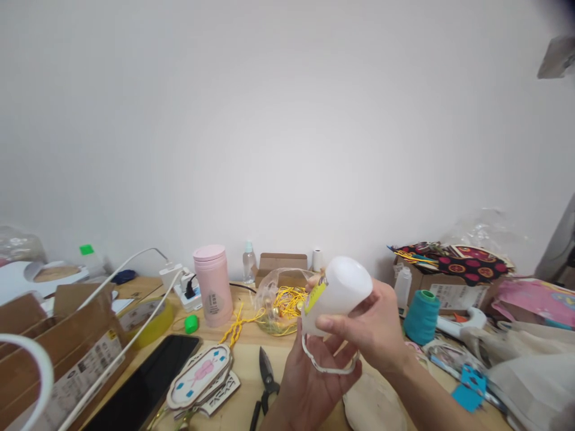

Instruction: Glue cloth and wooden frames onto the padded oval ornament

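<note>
My right hand (377, 335) is wrapped round a white plastic bottle (336, 293) with a yellow label. The bottle is tipped over, its base up and to the right; its lower end is hidden behind my thumb and the other hand. Just below it, my left hand (309, 377) holds a thin white scalloped frame (332, 370), fingers behind it. I cannot tell whether the bottle touches the frame. Black-bladed scissors (266, 371) lie left of my left hand. Farther left is a stack of painted wooden plaques (202, 374), with yellow cord (236, 328) beside it.
A black phone (148, 383), cardboard box (81, 365) and yellow tape roll (148, 323) are at left. Behind stand a pink tumbler (212, 287) and a plastic bag of yellow cord (287, 302). At right are a teal thread cone (422, 317) and a box with patterned cloth (462, 293).
</note>
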A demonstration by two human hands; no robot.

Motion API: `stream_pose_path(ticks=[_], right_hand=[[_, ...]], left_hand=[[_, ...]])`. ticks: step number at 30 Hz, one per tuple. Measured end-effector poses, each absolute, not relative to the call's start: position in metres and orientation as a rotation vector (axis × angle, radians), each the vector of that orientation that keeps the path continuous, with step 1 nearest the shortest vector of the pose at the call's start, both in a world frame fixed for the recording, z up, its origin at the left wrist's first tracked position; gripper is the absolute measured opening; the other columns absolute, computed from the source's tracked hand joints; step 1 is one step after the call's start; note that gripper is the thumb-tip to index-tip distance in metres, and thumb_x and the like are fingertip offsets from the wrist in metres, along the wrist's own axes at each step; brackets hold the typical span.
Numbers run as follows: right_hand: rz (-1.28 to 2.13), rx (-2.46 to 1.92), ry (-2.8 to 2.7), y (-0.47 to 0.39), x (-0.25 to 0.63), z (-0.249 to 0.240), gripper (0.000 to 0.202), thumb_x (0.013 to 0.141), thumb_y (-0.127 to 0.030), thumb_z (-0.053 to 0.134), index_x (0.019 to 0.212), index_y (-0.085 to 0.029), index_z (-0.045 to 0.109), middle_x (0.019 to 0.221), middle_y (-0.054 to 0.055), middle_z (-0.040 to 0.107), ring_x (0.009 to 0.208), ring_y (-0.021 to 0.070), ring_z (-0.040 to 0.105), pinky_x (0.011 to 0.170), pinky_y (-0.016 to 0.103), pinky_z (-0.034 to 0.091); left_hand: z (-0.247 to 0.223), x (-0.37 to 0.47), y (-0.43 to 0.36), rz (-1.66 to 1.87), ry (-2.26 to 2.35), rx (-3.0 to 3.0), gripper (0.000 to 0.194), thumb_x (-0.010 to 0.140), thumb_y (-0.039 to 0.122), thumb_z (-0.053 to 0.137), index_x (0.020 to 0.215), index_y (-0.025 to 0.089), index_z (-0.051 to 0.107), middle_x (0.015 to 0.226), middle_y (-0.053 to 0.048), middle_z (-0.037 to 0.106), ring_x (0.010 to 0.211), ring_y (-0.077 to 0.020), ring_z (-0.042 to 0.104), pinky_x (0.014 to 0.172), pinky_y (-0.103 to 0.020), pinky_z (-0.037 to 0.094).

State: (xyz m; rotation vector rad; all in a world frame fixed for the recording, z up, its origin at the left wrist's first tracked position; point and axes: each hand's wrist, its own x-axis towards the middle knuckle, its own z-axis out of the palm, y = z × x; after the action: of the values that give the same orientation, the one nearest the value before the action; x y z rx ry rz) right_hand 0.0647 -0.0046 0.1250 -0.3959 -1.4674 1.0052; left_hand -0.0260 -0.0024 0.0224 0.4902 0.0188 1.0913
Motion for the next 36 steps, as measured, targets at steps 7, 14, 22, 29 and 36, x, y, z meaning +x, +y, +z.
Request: stream_pose_path(ticks=[7, 14, 22, 29, 36], right_hand=[[1.042, -0.358, -1.464, -0.003, 0.067, 0.126, 0.028, 0.051, -0.016, 0.075, 0.078, -0.020, 0.068, 0.074, 0.002, 0.067, 0.066, 0.0181, 0.061, 0.058, 0.027, 0.052], [0.857, -0.380, -1.261, 0.012, 0.069, 0.119, 0.036, 0.055, -0.011, 0.075, 0.087, -0.023, 0.066, 0.083, 0.001, 0.069, 0.079, 0.0175, 0.063, 0.069, 0.026, 0.052], [0.988, -0.318, -1.037, 0.021, 0.104, 0.136, 0.041, 0.061, -0.020, 0.074, 0.100, -0.020, 0.060, 0.100, 0.008, 0.066, 0.092, 0.0246, 0.061, 0.081, 0.040, 0.049], [0.951, -0.443, -1.052, 0.014, 0.128, 0.122, 0.042, 0.062, -0.024, 0.073, 0.100, -0.020, 0.058, 0.092, 0.008, 0.068, 0.090, 0.0250, 0.061, 0.073, 0.038, 0.051], [0.854, -0.443, -1.235, 0.008, 0.123, 0.120, 0.031, 0.062, -0.021, 0.072, 0.091, -0.017, 0.062, 0.091, 0.008, 0.068, 0.085, 0.0238, 0.062, 0.074, 0.037, 0.051]], left_hand=[[0.024, -0.027, -0.005, 1.034, -0.119, 0.368, 0.053, 0.082, 0.053, 0.030, 0.105, 0.014, 0.059, 0.104, -0.013, 0.060, 0.093, -0.0221, 0.054, 0.077, -0.034, 0.041], [0.024, -0.029, -0.005, 0.989, -0.162, 0.433, 0.052, 0.080, 0.055, 0.031, 0.111, 0.019, 0.054, 0.110, -0.011, 0.058, 0.099, -0.0229, 0.053, 0.077, -0.034, 0.041], [0.025, -0.034, -0.005, 1.029, -0.138, 0.543, 0.051, 0.076, 0.051, 0.045, 0.119, 0.023, 0.046, 0.121, -0.010, 0.052, 0.109, -0.0217, 0.047, 0.084, -0.035, 0.038], [0.024, -0.031, -0.007, 0.976, -0.118, 0.585, 0.055, 0.070, 0.050, 0.053, 0.118, 0.026, 0.046, 0.118, -0.009, 0.055, 0.109, -0.0243, 0.048, 0.082, -0.036, 0.039], [0.025, -0.027, -0.008, 0.957, -0.068, 0.575, 0.051, 0.072, 0.047, 0.051, 0.118, 0.026, 0.047, 0.116, -0.010, 0.056, 0.107, -0.0241, 0.049, 0.081, -0.036, 0.039]])
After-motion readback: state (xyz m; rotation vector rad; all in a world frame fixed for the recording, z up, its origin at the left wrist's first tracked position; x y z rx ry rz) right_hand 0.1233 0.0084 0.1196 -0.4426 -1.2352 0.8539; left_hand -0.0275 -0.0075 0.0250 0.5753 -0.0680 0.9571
